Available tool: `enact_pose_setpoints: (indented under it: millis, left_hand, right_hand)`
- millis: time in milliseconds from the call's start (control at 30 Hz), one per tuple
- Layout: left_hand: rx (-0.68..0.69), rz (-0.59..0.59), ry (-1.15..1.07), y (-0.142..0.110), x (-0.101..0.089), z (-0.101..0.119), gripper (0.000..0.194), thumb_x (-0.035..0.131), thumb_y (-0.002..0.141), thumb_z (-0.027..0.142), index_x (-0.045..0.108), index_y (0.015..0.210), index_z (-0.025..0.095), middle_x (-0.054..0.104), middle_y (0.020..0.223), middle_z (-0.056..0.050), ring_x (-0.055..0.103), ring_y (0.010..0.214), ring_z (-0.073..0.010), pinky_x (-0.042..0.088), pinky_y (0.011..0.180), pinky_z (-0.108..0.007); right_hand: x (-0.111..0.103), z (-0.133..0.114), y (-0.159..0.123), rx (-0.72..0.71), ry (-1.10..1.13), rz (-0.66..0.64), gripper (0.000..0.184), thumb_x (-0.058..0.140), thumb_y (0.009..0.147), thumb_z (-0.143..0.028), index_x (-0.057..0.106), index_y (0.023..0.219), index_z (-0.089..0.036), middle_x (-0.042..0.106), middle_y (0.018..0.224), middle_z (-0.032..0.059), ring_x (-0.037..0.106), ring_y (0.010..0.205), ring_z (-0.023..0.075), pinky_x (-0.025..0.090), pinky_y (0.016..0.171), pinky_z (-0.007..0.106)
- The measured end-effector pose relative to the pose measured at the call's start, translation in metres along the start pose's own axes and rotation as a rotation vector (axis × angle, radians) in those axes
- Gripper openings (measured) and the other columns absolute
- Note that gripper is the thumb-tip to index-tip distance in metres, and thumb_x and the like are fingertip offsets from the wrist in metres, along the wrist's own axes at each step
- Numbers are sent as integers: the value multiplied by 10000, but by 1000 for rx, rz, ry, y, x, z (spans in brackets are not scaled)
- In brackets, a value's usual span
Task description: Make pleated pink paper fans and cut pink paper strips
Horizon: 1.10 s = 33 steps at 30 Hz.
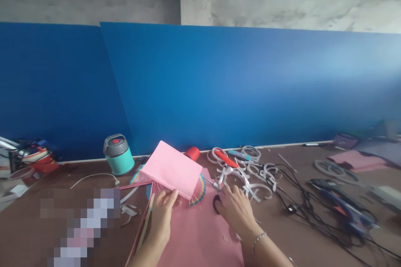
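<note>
Head view: pinches the near edge of a pink card [173, 169] between thumb and fingers of the left hand [161, 208], at the middle of the table [272, 221], toward the far edge. Tilts the card over a pink sheet [200, 238] spread toward the near side. Shows part of a pleated fan [200, 190], striped in blue and yellow, beside the card's right corner. Grips scissors [216, 204] in the right hand [236, 208], with thumb at the black loop and fingers bent, just right of the fan. Wears a bracelet [259, 240] on the right wrist. Has curled white strips [266, 190] just beyond the right hand, touching an orange-red tool [226, 159] and a light-blue one near the table's far edge. Also has a red cylinder [193, 153] behind the card, and a teal jar [120, 160] with grey lid by the far edge, left of the card. Shows black cables [305, 208] and a dark blue tool [344, 206] toward the right end, plus a red container [48, 164] near the far left corner. Backs onto a blue panel [219, 91] along the far edge. Cannot tell what lies under the pixelated patch on the left.
</note>
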<state>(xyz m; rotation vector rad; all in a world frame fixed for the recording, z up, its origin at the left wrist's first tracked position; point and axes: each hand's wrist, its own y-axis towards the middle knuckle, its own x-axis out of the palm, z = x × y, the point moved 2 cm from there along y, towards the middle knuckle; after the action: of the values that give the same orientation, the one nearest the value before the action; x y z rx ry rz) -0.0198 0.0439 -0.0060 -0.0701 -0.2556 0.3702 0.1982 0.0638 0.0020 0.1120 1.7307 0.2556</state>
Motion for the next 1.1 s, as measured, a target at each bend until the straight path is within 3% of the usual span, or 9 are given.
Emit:
enact_pose_setpoints:
  millis: [167,333,433,633,767,900,967,1100]
  left_hand:
    - [6,-51,-60,4,-2,-1,339,736,650,419,662,829,141,700,779,-59,665,761,-207,506,675,-284]
    - [-41,-60,-69,4,-2,1,404,745,633,439,671,893,138,720,823,-66,676,792,-213,503,674,-271]
    - [-72,-65,-54,5,-3,0,448,754,599,469,676,890,137,726,829,-71,680,805,-228,509,679,-282]
    - [-74,-46,-112,12,-7,-10,444,765,609,440,665,914,133,721,844,-75,671,780,-205,501,650,-261]
    - [-66,-24,-211,15,-9,-14,375,786,604,392,664,852,138,698,754,-32,640,674,-148,486,610,-231]
    - [-48,-27,-252,17,-10,-16,356,782,618,377,663,856,140,689,750,-30,633,672,-144,482,607,-232]
    - [-42,-37,-239,16,-9,-15,354,778,624,375,667,863,138,691,757,-33,632,673,-142,480,611,-231]
    - [-53,-66,-191,13,-7,-12,312,777,618,378,671,800,147,688,716,-13,623,647,-125,477,599,-212]
  right_hand:
    - [-4,5,0,15,-9,-96,245,516,780,-210,627,985,-134,644,910,140,604,882,290,372,740,350]
    - [-16,6,-2,34,90,-85,342,480,776,-134,612,1090,-151,654,978,135,624,872,259,385,734,335]
    - [-16,9,1,107,346,-122,395,511,755,-155,586,1142,-172,651,987,101,620,842,219,402,689,291]
    - [-8,10,7,266,1038,-410,509,607,750,-411,558,1132,-79,599,658,15,534,573,132,376,529,230]
    - [-13,7,0,198,1349,-643,432,663,714,-460,591,982,-129,589,649,-4,525,533,91,357,479,191]
    - [-18,2,-10,-41,1351,-959,497,619,711,-597,557,907,-143,605,594,0,431,374,64,254,348,175]
    - [-20,-1,-12,-118,1320,-995,521,609,707,-628,563,868,-134,603,578,-1,381,354,44,219,337,167]
    - [-20,-9,-12,-130,1245,-1006,471,650,703,-573,571,839,-128,577,520,-26,336,336,23,184,329,157]
